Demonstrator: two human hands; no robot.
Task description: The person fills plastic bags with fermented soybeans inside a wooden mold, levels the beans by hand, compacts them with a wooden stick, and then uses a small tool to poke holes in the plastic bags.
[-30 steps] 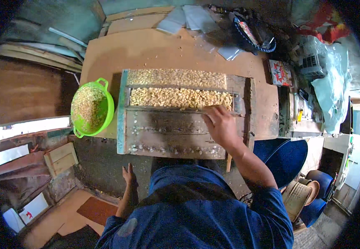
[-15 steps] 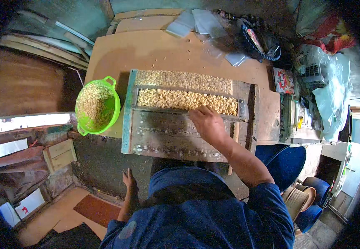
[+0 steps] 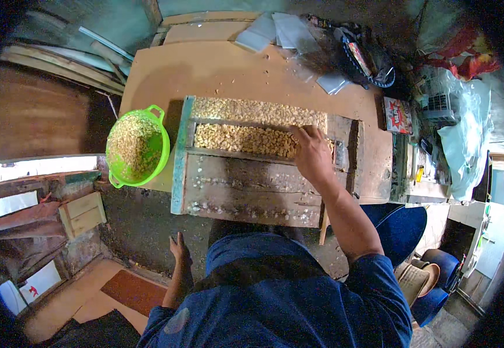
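My right hand (image 3: 314, 155) reaches over the right part of a row of pale soybean-like beans (image 3: 243, 140) in a narrow wooden frame. Its fingers are slightly bent and apart, with the tips at the frame's far edge; no held thing shows. The frame rests on a worn wooden board (image 3: 249, 182) with a green strip (image 3: 181, 159) along its left side. Behind this row lies a second, flattened row of beans (image 3: 257, 111). My left hand (image 3: 179, 249) hangs low beside my body, off the board, fingers apart and holding nothing.
A bright green colander (image 3: 162, 152) with loose beans stands left of the board on the brown table (image 3: 205, 64). Clear plastic sheets (image 3: 257, 33) and a dark basket (image 3: 384, 76) lie at the back. A red and white box (image 3: 397, 114) sits at the right edge.
My right hand has moved right and away from me, from the frame's near edge across the beans to its far edge. My left hand has stayed nearly still.
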